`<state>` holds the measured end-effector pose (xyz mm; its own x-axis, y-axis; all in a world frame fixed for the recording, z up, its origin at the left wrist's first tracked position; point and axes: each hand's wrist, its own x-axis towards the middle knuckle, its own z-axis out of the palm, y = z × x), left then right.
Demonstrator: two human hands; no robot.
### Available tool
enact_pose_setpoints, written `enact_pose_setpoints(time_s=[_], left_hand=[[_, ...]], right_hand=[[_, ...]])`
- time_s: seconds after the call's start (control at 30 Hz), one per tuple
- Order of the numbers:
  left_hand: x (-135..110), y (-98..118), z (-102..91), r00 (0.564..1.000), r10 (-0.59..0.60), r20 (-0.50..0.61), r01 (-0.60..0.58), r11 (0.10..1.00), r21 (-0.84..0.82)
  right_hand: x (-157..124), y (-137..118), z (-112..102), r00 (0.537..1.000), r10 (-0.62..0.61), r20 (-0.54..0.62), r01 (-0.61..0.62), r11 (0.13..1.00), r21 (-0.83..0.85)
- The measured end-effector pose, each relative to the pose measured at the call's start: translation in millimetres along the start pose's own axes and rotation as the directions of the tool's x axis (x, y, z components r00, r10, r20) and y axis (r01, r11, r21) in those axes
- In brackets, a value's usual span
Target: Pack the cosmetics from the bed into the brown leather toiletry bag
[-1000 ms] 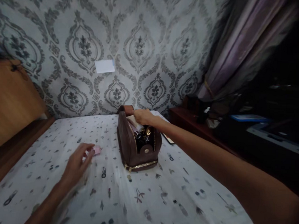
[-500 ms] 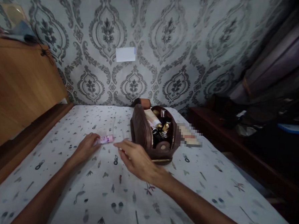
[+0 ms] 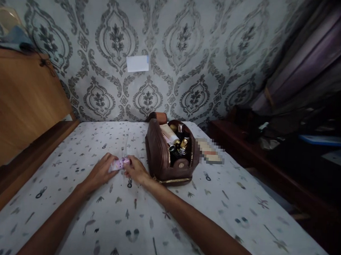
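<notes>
A small pink tube (image 3: 118,164) lies on the patterned white sheet (image 3: 165,218) of a bed. My left hand (image 3: 101,172) curls around its left end and my right hand (image 3: 136,170) pinches its right end. Just right of my right hand stands an open brown toiletry bag (image 3: 160,157), filled with bottles and tubes (image 3: 178,140).
A wooden headboard and side rail (image 3: 23,108) run along the left. Patterned grey wallpaper with a white card (image 3: 137,63) backs the bed. A flat item (image 3: 209,151) lies beside the bag. Dark furniture and a curtain (image 3: 299,73) stand to the right.
My right hand left the bag's opening and came down to the pink tube's right end. My left hand closed on the tube. The view swung left.
</notes>
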<state>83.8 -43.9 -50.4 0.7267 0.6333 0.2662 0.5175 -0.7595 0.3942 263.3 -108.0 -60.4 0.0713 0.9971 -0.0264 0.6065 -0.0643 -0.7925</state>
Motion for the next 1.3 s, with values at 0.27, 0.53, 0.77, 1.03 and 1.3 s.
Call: enact_pose_setpoints(time_s=[0.27,0.53,0.77,1.03,1.3], left_hand=[[-3,4,4.3,0.982,0.181,-0.054,-0.175,0.980,0.095],[-1,-2,11.5,0.915,0.156,-0.373,-0.104,0.982,0.154],[3,1,21.1,0.872,-0.235,-0.430,0.215,0.972,-0.096],[0,-4,29.4,0.962,-0.126,-0.242,0.121,0.992,-0.032],[0,-14,38.4,0.967,-0.065,-0.247,0.074,0.997,0.026]], right_hand=[[-23,-2,-17,0.998,-0.057,0.000,0.057,0.998,-0.015],[-65,-19,-48,0.984,-0.158,-0.084,0.158,0.987,-0.008],[-120,-29,-112,0.975,-0.161,-0.154,0.217,0.840,0.497],[-120,-16,-195,0.917,0.019,-0.398,0.328,0.533,0.780],[-116,0,-217,0.900,0.085,-0.428,0.315,0.553,0.771]])
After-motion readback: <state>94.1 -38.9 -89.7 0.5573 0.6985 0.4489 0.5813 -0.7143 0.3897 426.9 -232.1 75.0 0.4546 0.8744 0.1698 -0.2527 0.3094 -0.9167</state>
